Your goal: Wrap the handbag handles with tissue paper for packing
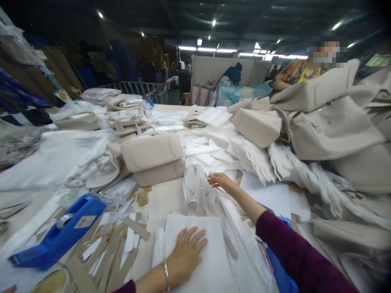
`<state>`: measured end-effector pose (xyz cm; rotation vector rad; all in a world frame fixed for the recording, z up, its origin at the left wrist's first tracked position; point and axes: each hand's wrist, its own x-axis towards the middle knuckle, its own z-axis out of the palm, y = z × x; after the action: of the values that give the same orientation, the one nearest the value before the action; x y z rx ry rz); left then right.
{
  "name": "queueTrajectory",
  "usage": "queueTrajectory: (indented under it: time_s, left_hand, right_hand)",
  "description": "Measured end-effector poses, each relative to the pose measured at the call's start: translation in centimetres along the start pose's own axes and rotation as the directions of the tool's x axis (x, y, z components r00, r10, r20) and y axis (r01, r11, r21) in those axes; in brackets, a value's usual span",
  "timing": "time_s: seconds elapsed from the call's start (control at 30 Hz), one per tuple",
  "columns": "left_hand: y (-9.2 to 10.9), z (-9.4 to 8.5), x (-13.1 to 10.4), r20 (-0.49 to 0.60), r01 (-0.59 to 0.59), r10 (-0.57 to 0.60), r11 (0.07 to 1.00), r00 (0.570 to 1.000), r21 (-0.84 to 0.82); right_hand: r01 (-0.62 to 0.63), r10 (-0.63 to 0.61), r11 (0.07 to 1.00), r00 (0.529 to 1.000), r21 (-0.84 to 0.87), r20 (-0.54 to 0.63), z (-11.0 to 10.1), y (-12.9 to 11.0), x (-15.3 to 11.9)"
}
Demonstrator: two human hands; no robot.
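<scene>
My left hand [187, 253] lies flat with its fingers spread on a white, soft-looking rectangular sheet [210, 244] near the table's front edge. Farther forward, my right hand [220, 181] reaches leftward with its fingers stretched out and nothing visible in them. Beside those fingertips is a bunch of white wrapping with strap-like loops [194, 191]; whether they touch it I cannot tell. Just beyond, a cream handbag [152, 152] lies with its base toward me. A long strip of white wrapping [241, 240] runs under my right forearm.
At left a blue tape dispenser [64, 232] stands beside scattered beige and white card strips [113, 248]. More cream bags [336, 126] pile up on the right, above stacked white foam sheets [250, 158]. A co-worker [296, 75] stands behind that pile; another person [229, 79] bends farther back.
</scene>
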<state>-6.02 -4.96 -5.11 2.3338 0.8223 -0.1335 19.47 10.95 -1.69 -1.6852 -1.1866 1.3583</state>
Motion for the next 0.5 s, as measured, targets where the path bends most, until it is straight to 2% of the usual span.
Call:
queueTrajectory:
  time_s: [0.03,0.1,0.17,0.2,0.27,0.33,0.4,0.5]
  left_hand:
    - [0.1,-0.1,0.0,-0.002,0.001,-0.001,1.0,1.0,-0.001]
    - [0.1,-0.3,-0.1,0.0,0.001,-0.001,1.0,1.0,0.003]
    - [0.0,-0.4,-0.2,-0.005,-0.005,0.005,1.0,1.0,0.013]
    - [-0.2,-0.4,-0.3,-0.013,-0.008,0.009,1.0,1.0,0.018]
    - [-0.5,-0.1,-0.3,-0.037,-0.023,0.023,1.0,0.999,0.021]
    - [-0.8,0.3,-0.4,-0.065,-0.041,0.042,0.999,0.997,0.022]
    - [-1.0,0.5,-0.5,-0.091,-0.051,0.053,0.998,0.994,0.027]
    - [-1.0,0.3,-0.6,-0.104,-0.057,0.059,0.998,0.993,0.027]
  right_hand:
    - [-0.095,0.081,0.987,0.991,0.132,0.108,0.8,-0.7,1.0]
    - [-0.261,0.175,0.914,0.944,0.31,0.279,2.7,-2.2,2.4]
    - [-0.337,0.194,0.832,0.921,0.441,0.338,4.3,-3.9,3.2]
    - [-0.33,0.173,0.795,0.928,0.509,0.331,4.9,-4.9,3.2]
    - [-0.265,0.094,0.744,0.95,0.613,0.297,5.3,-6.7,2.3]
    - [-0.156,-0.028,0.739,0.965,0.655,0.261,5.1,-8.3,-0.1]
    - [-0.014,-0.178,0.757,0.958,0.653,0.227,4.7,-9.5,-3.9]
    - [0.145,-0.339,0.794,0.912,0.591,0.232,4.5,-10.5,-10.9]
